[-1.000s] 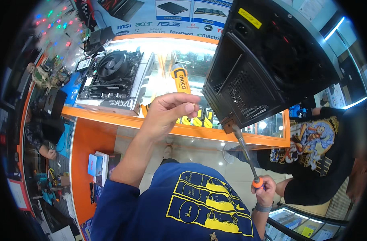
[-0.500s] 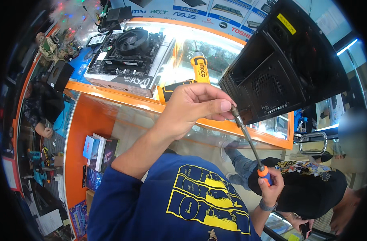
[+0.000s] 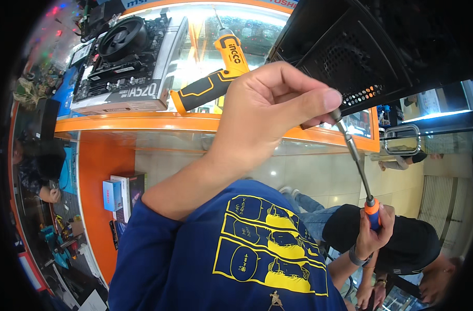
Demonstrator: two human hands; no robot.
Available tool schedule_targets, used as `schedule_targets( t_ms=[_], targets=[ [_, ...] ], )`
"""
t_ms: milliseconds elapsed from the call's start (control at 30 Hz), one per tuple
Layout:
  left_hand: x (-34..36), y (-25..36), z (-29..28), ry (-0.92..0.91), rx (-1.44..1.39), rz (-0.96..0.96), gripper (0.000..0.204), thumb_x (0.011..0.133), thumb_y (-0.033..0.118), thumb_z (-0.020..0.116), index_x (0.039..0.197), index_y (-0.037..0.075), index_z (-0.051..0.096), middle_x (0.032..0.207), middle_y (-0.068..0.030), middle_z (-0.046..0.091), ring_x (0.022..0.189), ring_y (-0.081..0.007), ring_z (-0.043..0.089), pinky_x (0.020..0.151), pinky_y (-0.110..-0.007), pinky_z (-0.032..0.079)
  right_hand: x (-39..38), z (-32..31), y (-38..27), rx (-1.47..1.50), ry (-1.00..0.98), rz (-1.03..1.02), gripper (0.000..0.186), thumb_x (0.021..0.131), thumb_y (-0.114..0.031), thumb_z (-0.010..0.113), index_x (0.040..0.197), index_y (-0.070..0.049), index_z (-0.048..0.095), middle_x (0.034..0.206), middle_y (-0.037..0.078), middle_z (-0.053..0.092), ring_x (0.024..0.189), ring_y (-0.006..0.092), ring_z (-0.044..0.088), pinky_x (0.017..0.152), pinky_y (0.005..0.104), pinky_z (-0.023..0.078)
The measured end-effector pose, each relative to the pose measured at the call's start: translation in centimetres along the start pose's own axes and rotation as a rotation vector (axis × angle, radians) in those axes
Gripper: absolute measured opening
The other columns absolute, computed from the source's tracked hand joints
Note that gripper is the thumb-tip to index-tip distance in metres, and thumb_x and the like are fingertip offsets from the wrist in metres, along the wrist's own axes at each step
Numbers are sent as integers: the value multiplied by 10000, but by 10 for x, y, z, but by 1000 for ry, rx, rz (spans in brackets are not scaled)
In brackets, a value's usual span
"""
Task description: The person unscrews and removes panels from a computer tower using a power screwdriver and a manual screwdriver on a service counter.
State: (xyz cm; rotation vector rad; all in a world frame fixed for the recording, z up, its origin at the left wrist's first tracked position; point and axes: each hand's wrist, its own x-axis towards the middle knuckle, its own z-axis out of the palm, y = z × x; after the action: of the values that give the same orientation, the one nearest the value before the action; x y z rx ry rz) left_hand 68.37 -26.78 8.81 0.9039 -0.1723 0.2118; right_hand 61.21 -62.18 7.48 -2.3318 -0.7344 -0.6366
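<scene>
A long-shafted screwdriver (image 3: 356,158) with an orange and blue handle runs at a slant in front of me. My right hand (image 3: 375,236) is wrapped round its handle, low on the right. At the upper end, the thumb and fingers of my left hand (image 3: 272,106) pinch the tip; whether a small part sits between them is hidden. Behind my left hand, a yellow and black cordless screwdriver (image 3: 232,56) lies on the glass counter. A black computer case (image 3: 342,59), its perforated panel showing, stands at the upper right.
A motherboard (image 3: 114,72) with a black fan cooler (image 3: 123,39) rests on its box (image 3: 117,106) on the orange-edged counter (image 3: 143,123). A person in a black shirt (image 3: 397,233) is close on my right. Another person (image 3: 32,173) is at the far left. Small boxes (image 3: 123,194) stand below the counter.
Both hands and the screwdriver have shifted to the right in the picture, with the same grips. The view has turned, so the counter and case sit higher. The person on the right has shifted.
</scene>
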Motion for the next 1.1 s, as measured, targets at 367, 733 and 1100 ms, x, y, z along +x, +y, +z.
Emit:
schedule_targets(
  t_ms=[367,733,1100],
  targets=[
    [13,-28,25,-135,402,768,582,838,161,786,1377,82,580,1007,-71,709,812,-163,697,662,-294,558,-5,12,53,493,372,133,426,828,-157,791,1174,-1,597,923,103,594,696,134,535,527,214,396],
    [96,-7,-56,195,750,749,489,893,198,706,1291,-50,571,1108,-179,684,1027,-286,670,915,-371,520,17,-6,51,228,183,448,353,912,-64,680,1245,10,588,828,29,589,621,53,465,504,188,330],
    [149,-6,-23,51,679,743,322,888,69,606,1207,32,620,1104,-246,675,1053,-424,634,888,-462,503,135,0,3,-19,87,240,394,929,-136,722,1285,-2,622,841,8,655,619,24,466,538,169,346]
  ],
)
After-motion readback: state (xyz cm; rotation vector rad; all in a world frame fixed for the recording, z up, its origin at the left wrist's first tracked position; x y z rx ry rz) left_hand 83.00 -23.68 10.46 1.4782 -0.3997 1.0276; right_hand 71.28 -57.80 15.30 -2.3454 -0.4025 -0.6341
